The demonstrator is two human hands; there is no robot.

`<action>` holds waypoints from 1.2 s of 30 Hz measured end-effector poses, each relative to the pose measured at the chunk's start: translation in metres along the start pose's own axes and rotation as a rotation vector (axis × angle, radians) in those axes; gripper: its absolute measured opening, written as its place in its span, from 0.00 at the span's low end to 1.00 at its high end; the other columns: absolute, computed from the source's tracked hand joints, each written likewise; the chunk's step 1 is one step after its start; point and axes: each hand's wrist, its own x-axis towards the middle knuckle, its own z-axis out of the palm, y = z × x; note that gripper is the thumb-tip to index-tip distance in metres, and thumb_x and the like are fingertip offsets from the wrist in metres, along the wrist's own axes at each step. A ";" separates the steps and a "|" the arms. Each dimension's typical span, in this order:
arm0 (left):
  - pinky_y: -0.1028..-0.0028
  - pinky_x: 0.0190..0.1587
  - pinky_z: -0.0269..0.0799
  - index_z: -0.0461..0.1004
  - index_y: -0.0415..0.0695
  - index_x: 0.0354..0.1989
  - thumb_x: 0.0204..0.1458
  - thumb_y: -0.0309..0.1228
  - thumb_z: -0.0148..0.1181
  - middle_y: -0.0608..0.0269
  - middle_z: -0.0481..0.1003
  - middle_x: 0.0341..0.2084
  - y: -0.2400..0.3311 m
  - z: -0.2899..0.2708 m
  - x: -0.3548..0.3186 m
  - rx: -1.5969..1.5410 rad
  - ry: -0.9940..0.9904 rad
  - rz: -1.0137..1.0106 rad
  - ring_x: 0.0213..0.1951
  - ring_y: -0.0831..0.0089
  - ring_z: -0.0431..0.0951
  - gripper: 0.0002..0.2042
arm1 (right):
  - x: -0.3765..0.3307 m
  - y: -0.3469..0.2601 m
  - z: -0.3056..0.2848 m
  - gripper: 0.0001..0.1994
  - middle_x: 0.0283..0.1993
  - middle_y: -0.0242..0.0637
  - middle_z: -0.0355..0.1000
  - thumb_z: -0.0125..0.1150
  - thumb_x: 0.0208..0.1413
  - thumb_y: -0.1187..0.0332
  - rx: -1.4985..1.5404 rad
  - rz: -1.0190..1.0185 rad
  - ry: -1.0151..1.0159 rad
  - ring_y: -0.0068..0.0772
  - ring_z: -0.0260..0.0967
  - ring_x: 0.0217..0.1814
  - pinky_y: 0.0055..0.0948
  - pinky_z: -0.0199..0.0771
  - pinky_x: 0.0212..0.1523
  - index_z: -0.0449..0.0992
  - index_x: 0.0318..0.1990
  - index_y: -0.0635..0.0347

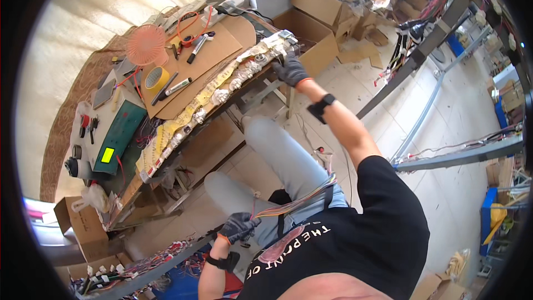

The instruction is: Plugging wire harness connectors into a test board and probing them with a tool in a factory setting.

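My left hand [239, 228], in a dark grey glove, is closed on one end of a bundle of coloured wires [294, 206] that lies across my lap. My right hand [291, 71], gloved alike, reaches to the far right end of a long strip of connectors [222, 95] along the table's front edge. Its fingers are bent in against the strip's end; whatever they pinch is too small to make out. Yellow labels run along the strip beside white and clear connector housings.
On the table lie cardboard [225, 39], markers [179, 86], a yellow tape roll [157, 78], a pink fan [146, 44] and a green tester box [119, 139] with a lit display. Wire harnesses [127, 272] hang on a rail at lower left. Cardboard boxes [311, 33] stand behind my right hand.
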 end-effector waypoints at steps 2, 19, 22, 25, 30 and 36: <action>0.80 0.14 0.61 0.74 0.40 0.28 0.50 0.40 0.57 0.69 0.68 0.11 0.017 -0.016 -0.011 0.057 -0.172 0.170 0.11 0.82 0.65 0.14 | -0.013 -0.033 0.005 0.24 0.43 0.56 0.67 0.60 0.44 0.59 -0.216 -0.162 -0.434 0.53 0.66 0.43 0.40 0.65 0.44 0.64 0.46 0.63; 0.80 0.34 0.69 0.70 0.41 0.46 0.51 0.23 0.51 0.63 0.75 0.31 0.541 0.014 -0.111 0.907 0.249 2.086 0.32 0.78 0.73 0.12 | -0.306 -0.102 -0.659 0.12 0.43 0.39 0.70 0.53 0.53 0.71 -0.781 0.248 0.620 0.33 0.68 0.43 0.28 0.68 0.45 0.69 0.45 0.64; 0.76 0.41 0.69 0.68 0.44 0.50 0.51 0.23 0.48 0.62 0.73 0.41 0.665 0.020 -0.105 1.186 0.893 2.485 0.40 0.70 0.74 0.16 | -0.206 -0.218 -0.717 0.18 0.37 0.43 0.69 0.59 0.48 0.60 -2.079 -0.328 0.880 0.45 0.66 0.40 0.37 0.69 0.39 0.68 0.46 0.57; 0.70 0.37 0.69 0.71 0.49 0.41 0.53 0.35 0.46 0.60 0.74 0.36 0.772 0.071 -0.062 0.927 1.086 2.151 0.35 0.66 0.75 0.11 | -0.164 -0.164 -0.815 0.26 0.44 0.45 0.67 0.58 0.46 0.68 -1.873 -0.180 0.935 0.46 0.65 0.44 0.37 0.65 0.47 0.62 0.56 0.52; 0.68 0.47 0.67 0.67 0.48 0.51 0.51 0.28 0.42 0.55 0.72 0.41 0.799 0.189 0.085 1.010 0.467 1.943 0.43 0.61 0.72 0.17 | -0.338 0.036 -1.034 0.16 0.42 0.40 0.71 0.47 0.52 0.65 -1.663 0.134 0.480 0.40 0.69 0.40 0.39 0.71 0.38 0.69 0.50 0.51; 0.69 0.58 0.56 0.55 0.42 0.59 0.58 0.37 0.40 0.52 0.63 0.54 0.507 0.052 0.173 1.045 0.131 1.132 0.56 0.60 0.62 0.22 | -0.077 0.278 -0.701 0.19 0.47 0.40 0.66 0.48 0.52 0.61 -1.009 0.059 0.243 0.42 0.63 0.45 0.40 0.65 0.44 0.65 0.52 0.52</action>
